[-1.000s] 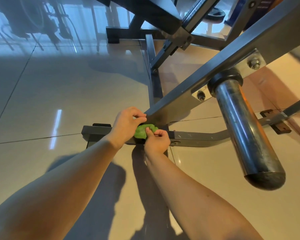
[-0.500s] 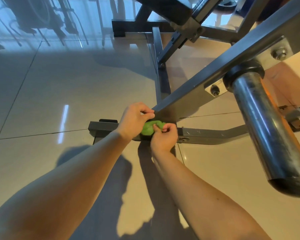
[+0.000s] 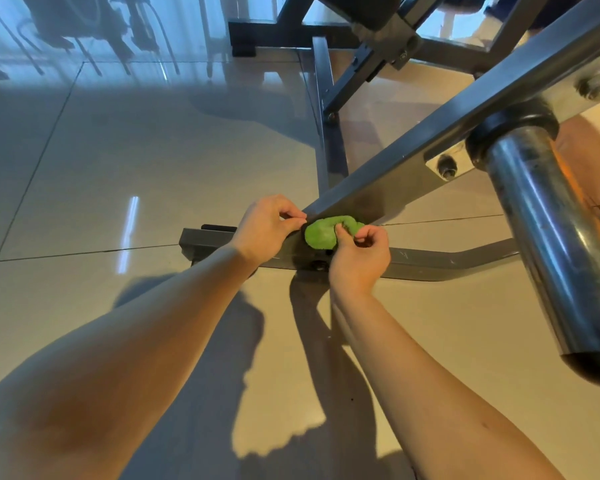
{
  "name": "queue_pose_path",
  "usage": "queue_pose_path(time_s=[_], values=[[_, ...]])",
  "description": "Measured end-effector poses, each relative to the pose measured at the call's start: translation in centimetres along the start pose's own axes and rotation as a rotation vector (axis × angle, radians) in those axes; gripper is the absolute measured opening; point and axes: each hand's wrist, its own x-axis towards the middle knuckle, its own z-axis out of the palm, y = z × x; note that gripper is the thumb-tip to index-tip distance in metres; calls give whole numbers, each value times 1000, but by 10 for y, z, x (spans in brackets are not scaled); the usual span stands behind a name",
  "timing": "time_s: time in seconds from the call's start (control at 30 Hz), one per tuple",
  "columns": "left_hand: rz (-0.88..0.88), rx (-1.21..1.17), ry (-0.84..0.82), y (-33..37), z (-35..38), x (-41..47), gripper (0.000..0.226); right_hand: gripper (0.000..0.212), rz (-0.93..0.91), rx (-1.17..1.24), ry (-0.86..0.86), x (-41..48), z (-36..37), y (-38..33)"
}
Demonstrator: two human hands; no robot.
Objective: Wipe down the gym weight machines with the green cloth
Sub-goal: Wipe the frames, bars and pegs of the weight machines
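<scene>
The green cloth (image 3: 319, 235) lies bunched against the lower end of the grey sloped beam (image 3: 413, 157), where the beam meets the floor bar (image 3: 430, 263) of the weight machine. My right hand (image 3: 359, 259) grips the cloth from the right, its thumb pressed into the cloth. The curled fingers and thumb of my left hand (image 3: 265, 228) pinch at the cloth's left edge, right by the beam's end. Part of the cloth is hidden under my right fingers.
A thick steel weight peg (image 3: 548, 244) juts out from the beam at the right, close to my right arm. More frame bars (image 3: 326, 133) run away across the glossy tiled floor (image 3: 136, 161). Dark equipment (image 3: 84, 22) stands at the far left.
The view has shifted, so the peg now sits further right and closer. My left hand has slid slightly left, uncovering more of the cloth. My right hand stays on the cloth.
</scene>
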Motion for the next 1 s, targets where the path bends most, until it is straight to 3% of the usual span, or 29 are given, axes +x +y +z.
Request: queue_pose_path(time_s=[0.13,0.3,0.47,0.57,0.83,1.0], values=[[-27,-17,25,-15,6,1,6,43,30,-135,-49,-16,22,30],[-99,-4,36,-30,8,-6,6,37,168,-135,-106,-40,40,52],[-309,417,134,-65,-11,-16,17,37,305,-136,-52,-37,26,66],[-369,605,68,-88,-21,-21,30,31,373,-122,-19,-33,13,71],[-370,505,135,-122,-26,-22,25,41,521,6,52,-57,70,73],[-394,362,285,-125,-22,-28,16,32,627,7,-153,-101,121,83]])
